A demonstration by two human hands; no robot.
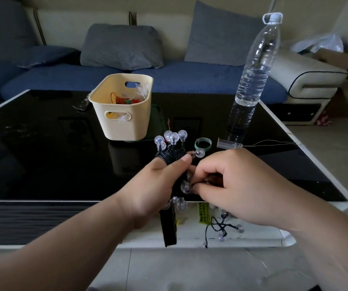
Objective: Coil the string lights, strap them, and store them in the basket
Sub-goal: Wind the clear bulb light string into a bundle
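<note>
The string lights are held above the table edge, coiled round the left hand to hold loops together; a strand is pinched by the right hand. The strap is laid within reach, before the basket.

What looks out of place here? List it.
A loose tail of the string lights dangles tangled below the right hand, in front of the table's near edge, not yet wound onto the coil the left hand grips. Nothing looks spilled or broken.
</note>
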